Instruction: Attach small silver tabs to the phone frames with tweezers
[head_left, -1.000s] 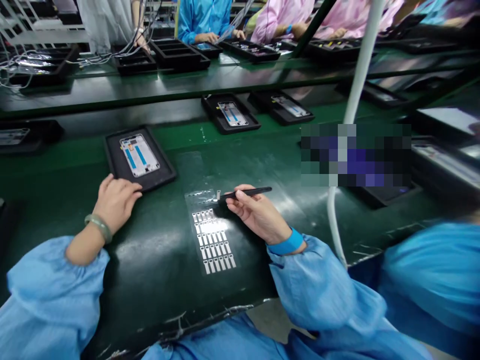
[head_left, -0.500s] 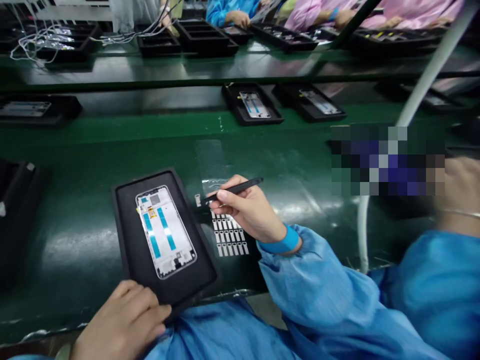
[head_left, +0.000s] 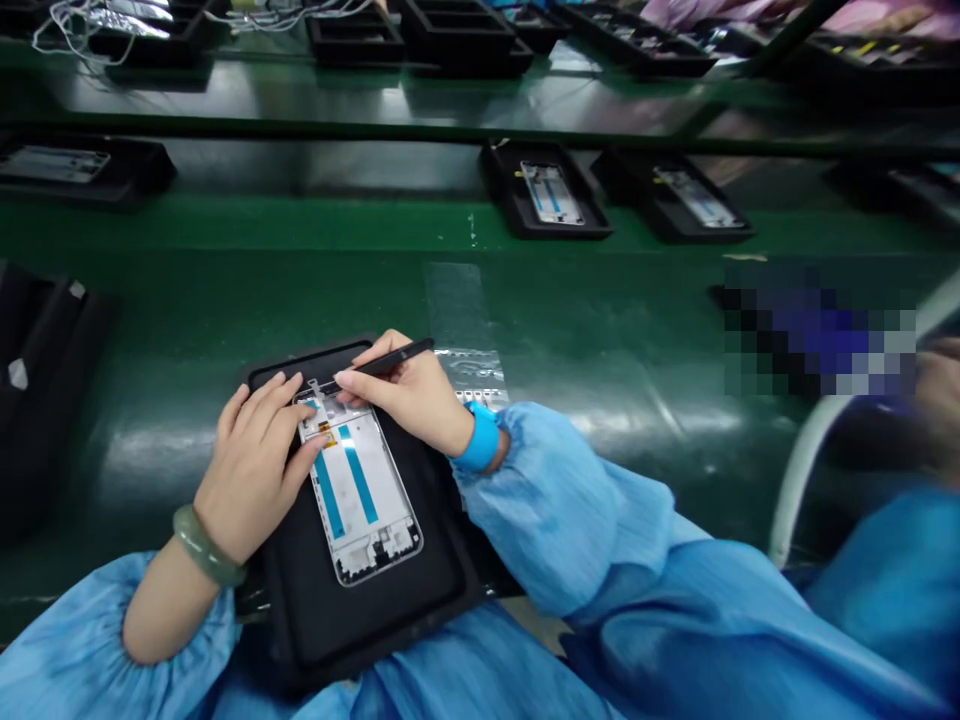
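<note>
Just left of the frame's centre, a phone frame (head_left: pixel 390 470) lies face-up in a black tray (head_left: pixel 315 620), slightly tilted, its top edge away from the person, with two blue strips (head_left: pixel 358 475) along its pale surface. The left hand (head_left: pixel 255 465) comes in from the lower left with fingers loosely spread, thumb apart from forefinger, their tips over the phone frame's upper left corner. The right hand (head_left: pixel 409 390) pinches a slim black tool (head_left: pixel 401 355) between thumb and fingers, its tip pointing left. At that tip is a small pale piece (head_left: pixel 313 385), by the phone frame's top edge; whether the two touch, I cannot tell. Behind the right wrist, near the centre, a clear sheet (head_left: pixel 454 300) lies on the green desk (head_left: pixel 187 330), a row of pale tabs partly hidden. Another tray (head_left: pixel 501 200) with a phone frame sits at upper centre.
</note>
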